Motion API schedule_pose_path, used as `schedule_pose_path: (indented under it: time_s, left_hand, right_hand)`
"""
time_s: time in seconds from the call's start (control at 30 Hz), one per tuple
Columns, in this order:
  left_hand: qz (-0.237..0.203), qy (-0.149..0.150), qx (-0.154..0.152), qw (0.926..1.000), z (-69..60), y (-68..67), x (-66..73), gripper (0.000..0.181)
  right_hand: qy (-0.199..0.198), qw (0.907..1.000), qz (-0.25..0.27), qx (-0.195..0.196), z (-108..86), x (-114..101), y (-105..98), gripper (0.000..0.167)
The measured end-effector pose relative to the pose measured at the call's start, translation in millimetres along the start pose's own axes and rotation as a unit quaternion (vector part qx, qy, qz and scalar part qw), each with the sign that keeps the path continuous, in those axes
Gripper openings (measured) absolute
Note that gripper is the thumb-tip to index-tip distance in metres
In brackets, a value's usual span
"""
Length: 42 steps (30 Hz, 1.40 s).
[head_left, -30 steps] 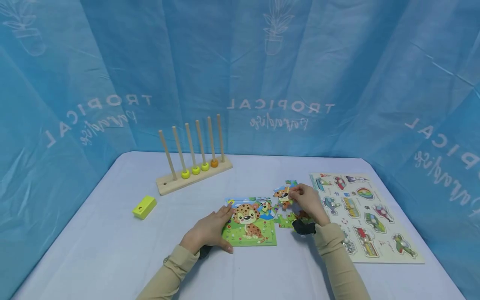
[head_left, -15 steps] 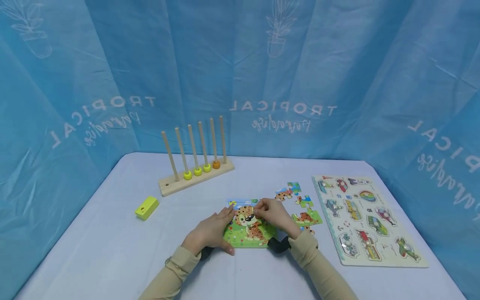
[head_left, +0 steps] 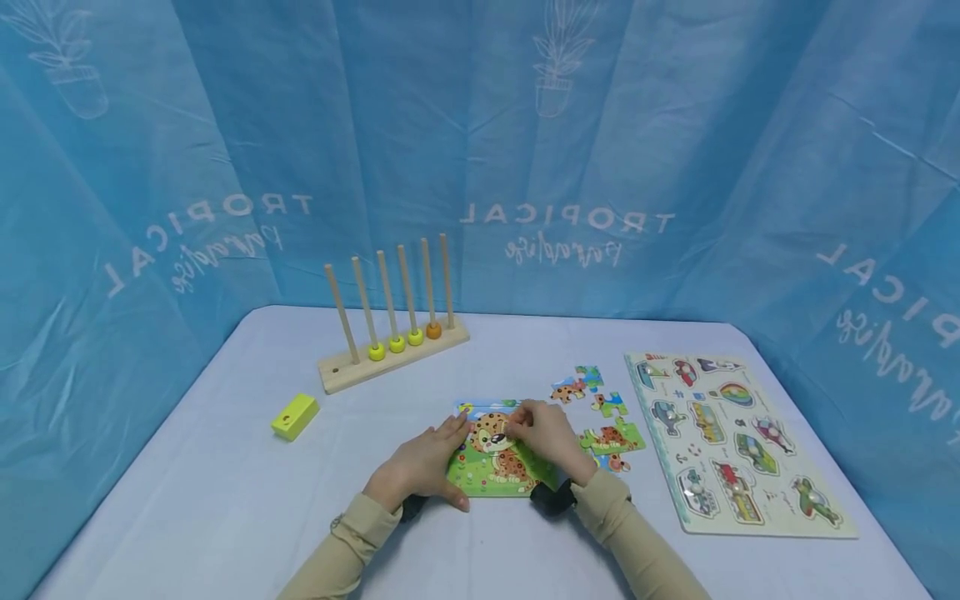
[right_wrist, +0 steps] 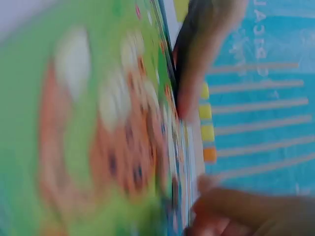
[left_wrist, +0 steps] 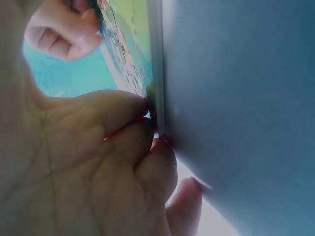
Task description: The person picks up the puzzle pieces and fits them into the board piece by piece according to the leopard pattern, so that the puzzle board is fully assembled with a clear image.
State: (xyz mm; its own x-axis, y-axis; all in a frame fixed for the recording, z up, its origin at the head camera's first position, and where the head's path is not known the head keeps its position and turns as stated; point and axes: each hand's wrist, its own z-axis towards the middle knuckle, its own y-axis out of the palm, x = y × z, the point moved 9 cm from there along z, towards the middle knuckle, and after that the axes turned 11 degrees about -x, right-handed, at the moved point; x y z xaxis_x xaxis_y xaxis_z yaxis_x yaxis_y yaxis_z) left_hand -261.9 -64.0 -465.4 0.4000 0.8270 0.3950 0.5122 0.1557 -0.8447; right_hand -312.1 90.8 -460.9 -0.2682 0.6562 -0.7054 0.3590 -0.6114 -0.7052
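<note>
On the white table (head_left: 217,500), leopard puzzle board (head_left: 487,483), upper right hidden by right hand (head_left: 551,437): fingers curled, any hold too obscured to tell. Left hand (head_left: 424,462), fingers extended, at its left edge. Nearby, loose pieces (head_left: 617,433), prints indistinct.

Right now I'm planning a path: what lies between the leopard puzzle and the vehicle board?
The head view shows loose puzzle pieces there; beside them, the right hand reaches over the leopard puzzle.

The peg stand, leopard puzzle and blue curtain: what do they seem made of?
Peg stand: pale tan, matte; looks like bare wood. Leopard puzzle: flat, smooth, printed; perhaps wood or card, hard to tell. Blue curtain: creased, faintly shiny; maybe cloth or plastic.
</note>
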Motion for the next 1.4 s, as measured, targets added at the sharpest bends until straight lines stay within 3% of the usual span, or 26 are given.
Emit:
schedule_pose_path:
  time_s: [0.13,0.2,0.3,0.5,0.63,0.87,1.03,1.13,1.27,1.4]
  left_hand:
    - [-0.002,0.001,-0.003,1.0000,0.8,0.6,0.3,0.119]
    - [-0.004,-0.003,-0.005,1.0000,0.3,0.3,-0.1,0.119]
    - [-0.005,-0.010,-0.007,0.9999,-0.1,0.4,-1.2,0.120]
    - [-0.002,-0.007,-0.003,1.0000,1.2,0.4,-1.0,0.120]
    - [-0.004,-0.007,-0.002,1.0000,2.6,0.5,-2.1,0.120]
    - [-0.009,-0.008,-0.005,0.9999,3.0,1.8,-3.2,0.121]
    - [-0.012,-0.007,-0.005,0.9999,1.9,2.0,-2.6,0.120]
    - [-0.013,-0.007,-0.004,0.9999,1.4,1.5,-2.1,0.120]
    - [-0.012,-0.008,-0.005,0.9999,0.8,0.9,-1.8,0.120]
    - [-0.012,-0.007,-0.003,0.9999,0.0,0.3,-1.6,0.121]
  right_hand:
    - [0.028,0.9963,0.071,0.039,-2.1,22,-27,0.013]
    - [0.046,0.9937,0.080,0.063,-4.6,32,-43,0.016]
    - [0.060,0.9939,0.067,0.063,-7.9,44,-55,0.021]
    - [0.040,0.9990,0.019,-0.005,-9.3,43,-49,0.045]
    - [0.035,0.9991,-0.022,-0.010,-8.1,38,-46,0.059]
    - [0.057,0.9971,-0.048,-0.014,-11.6,44,-48,0.038]
    - [0.060,0.9981,-0.012,-0.003,-15.3,46,-59,0.023]
    - [0.076,0.9957,0.052,-0.008,-16.7,49,-62,0.020]
    - [0.070,0.9893,0.126,-0.018,-15.5,46,-60,0.019]
    - [0.049,0.9851,0.160,-0.040,-8.1,38,-48,0.018]
